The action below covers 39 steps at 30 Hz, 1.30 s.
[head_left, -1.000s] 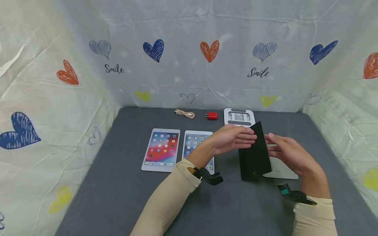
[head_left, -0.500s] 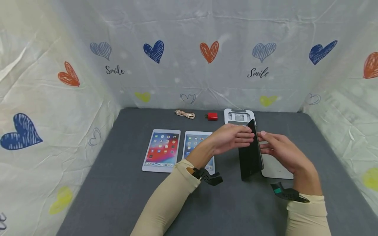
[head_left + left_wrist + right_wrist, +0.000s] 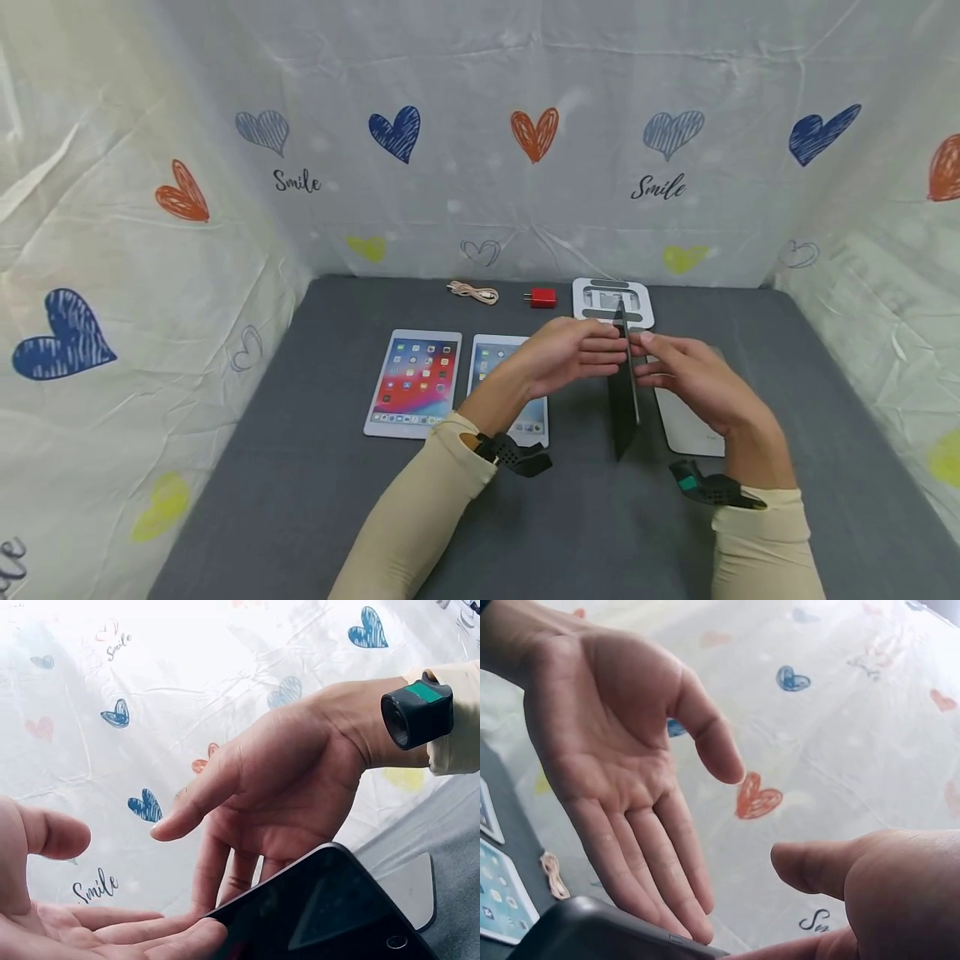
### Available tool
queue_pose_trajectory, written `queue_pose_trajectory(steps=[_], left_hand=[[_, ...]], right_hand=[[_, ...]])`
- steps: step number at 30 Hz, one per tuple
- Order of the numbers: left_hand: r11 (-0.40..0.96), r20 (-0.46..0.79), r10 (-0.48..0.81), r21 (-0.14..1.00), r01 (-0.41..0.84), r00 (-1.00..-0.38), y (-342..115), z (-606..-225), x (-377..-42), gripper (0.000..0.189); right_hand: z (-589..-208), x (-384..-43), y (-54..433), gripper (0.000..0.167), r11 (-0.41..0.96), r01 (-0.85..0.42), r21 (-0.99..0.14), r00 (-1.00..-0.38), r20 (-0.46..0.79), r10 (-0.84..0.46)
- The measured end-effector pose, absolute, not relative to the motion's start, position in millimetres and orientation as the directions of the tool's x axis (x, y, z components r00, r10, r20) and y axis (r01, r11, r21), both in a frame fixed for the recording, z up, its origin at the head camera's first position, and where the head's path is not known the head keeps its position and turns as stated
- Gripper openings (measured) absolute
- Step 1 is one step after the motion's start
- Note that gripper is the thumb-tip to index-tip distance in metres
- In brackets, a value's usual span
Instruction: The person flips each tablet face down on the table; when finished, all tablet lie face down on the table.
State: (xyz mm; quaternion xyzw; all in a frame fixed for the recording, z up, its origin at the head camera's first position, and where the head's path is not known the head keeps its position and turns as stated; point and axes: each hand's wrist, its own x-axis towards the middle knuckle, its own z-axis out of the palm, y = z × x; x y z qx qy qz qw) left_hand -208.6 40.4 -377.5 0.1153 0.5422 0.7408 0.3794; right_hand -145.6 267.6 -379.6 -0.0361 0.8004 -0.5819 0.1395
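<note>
One black tablet (image 3: 624, 408) between left hand (image 3: 572, 355) and right hand (image 3: 697, 379) | grip: both straight-fingered | home button (image 3: 397, 942): left-wrist view only

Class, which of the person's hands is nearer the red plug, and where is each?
Left. The left hand is in front of the red plug, slightly to its right; the right hand is farther right, beyond the upright black tablet.

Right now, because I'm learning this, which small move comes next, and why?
Probably tip the black tablet gently toward the left hand: it stands nearly upright, with that hand's straight fingers against its screen and the right hand behind it.
</note>
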Motion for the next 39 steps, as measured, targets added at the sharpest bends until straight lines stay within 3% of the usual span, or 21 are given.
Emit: queue_pose_trajectory(steps=[11, 23, 39], left_hand=[[-0.138, -0.228, 0.657, 0.901, -0.412, -0.719, 20, -382, -207, 0.052], [-0.143, -0.306, 0.571, 0.876, -0.46, -0.762, -7, -393, -211, 0.05], [-0.066, -0.441, 0.499, 0.839, -0.54, -0.746, -28, -428, -213, 0.046]], right_hand=[[-385, -152, 261, 0.068, 0.309, 0.094, -0.946, -0.947, -0.181, -0.266], [-415, -153, 276, 0.075, 0.292, 0.167, -0.942, -0.931, -0.248, -0.267], [-449, -150, 287, 0.081, 0.243, 0.255, -0.936, -0.896, -0.323, -0.304]])
